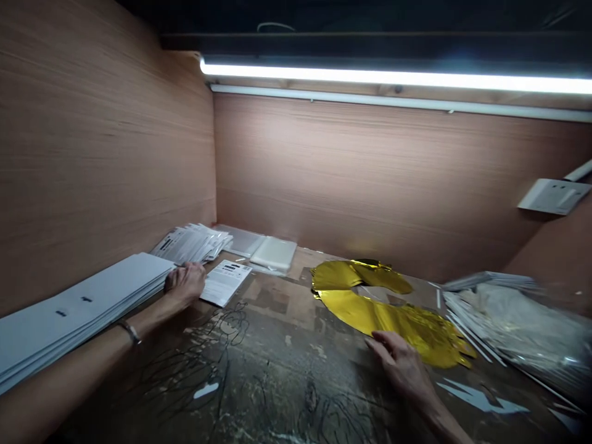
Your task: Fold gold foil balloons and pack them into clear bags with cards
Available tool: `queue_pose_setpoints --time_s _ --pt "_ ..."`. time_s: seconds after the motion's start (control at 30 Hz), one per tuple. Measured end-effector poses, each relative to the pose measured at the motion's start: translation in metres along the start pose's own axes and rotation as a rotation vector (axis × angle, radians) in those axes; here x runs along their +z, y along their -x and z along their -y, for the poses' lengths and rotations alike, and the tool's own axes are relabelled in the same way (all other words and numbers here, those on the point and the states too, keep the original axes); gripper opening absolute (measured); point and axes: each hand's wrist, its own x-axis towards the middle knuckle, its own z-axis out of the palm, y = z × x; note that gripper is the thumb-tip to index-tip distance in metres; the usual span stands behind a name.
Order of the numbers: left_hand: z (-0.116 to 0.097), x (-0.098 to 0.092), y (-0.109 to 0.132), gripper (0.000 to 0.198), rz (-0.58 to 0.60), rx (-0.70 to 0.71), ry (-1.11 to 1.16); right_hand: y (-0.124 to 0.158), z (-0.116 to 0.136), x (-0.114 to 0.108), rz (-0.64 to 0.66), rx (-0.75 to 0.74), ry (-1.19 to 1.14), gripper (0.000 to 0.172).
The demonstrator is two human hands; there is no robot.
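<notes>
My left hand [187, 280], with a band on its wrist, is curled at the right end of a stack of long white card sheets [106, 290]. Its fingertips are hidden, so what they hold does not show. Just right of it, a printed white card [226, 282] lies flat on the table. My right hand [400, 364] is at the near edge of a flat, uninflated gold foil balloon [351, 302] with a curved shape. Thumb and forefinger are slightly apart by the foil, and no grip on it shows.
Behind the stack lie packed printed cards [192, 242] and clear plastic sleeves [272, 254]. To the right are a plastic bag [522, 327], thin white sticks [469, 336] and white cut-out scraps [483, 396]. Wooden walls [361, 179] enclose the worn table [277, 370]; a tube light [393, 77] hangs above.
</notes>
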Motion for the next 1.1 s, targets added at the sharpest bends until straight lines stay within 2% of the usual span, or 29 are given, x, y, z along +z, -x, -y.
queue_pose_setpoints --time_s 0.03,0.1,0.13,0.17,0.27,0.33,0.43,0.57,0.6,0.77,0.93,1.0,1.1 --pt "-0.009 0.001 0.002 0.015 -0.038 0.083 -0.056 -0.007 -0.007 -0.004 -0.049 -0.078 0.128 0.029" --pt "-0.039 0.006 0.011 0.018 -0.068 0.327 -0.115 -0.025 -0.016 -0.005 -0.065 -0.203 0.341 0.033" --pt "-0.057 0.012 0.017 0.018 -0.047 0.51 -0.11 -0.035 -0.018 -0.002 -0.048 -0.249 0.412 0.035" --pt "-0.077 0.02 0.023 0.016 0.003 0.636 -0.09 -0.046 -0.018 0.003 -0.024 -0.287 0.457 0.037" --pt "-0.137 0.056 0.034 0.013 0.113 0.857 -0.05 -0.074 -0.006 0.027 0.028 -0.361 0.488 0.041" --pt "-0.168 0.083 0.031 0.028 0.185 1.024 0.038 -0.087 0.005 0.044 0.047 -0.397 0.48 0.04" --pt "-0.194 0.117 0.014 0.039 0.287 1.004 0.144 -0.098 0.018 0.062 0.065 -0.425 0.477 0.036" --pt "-0.201 0.142 -0.008 0.013 0.328 0.955 0.221 -0.104 0.022 0.074 0.047 -0.393 0.469 0.033" --pt "-0.201 0.145 -0.01 0.012 0.326 0.946 0.244 -0.105 0.023 0.076 0.043 -0.379 0.461 0.031" --pt "-0.204 0.15 -0.015 0.017 0.226 0.797 0.387 -0.113 0.025 0.084 0.007 -0.256 0.37 0.025" --pt "-0.202 0.147 -0.022 0.025 0.12 0.671 0.479 -0.134 0.013 0.073 -0.09 -0.037 0.166 0.025" --pt "-0.203 0.146 -0.023 0.025 0.116 0.694 0.486 -0.144 0.004 0.068 -0.097 0.012 0.05 0.028" --pt "-0.209 0.146 -0.017 0.023 0.15 0.835 0.486 -0.156 -0.009 0.066 -0.09 0.048 -0.126 0.034"
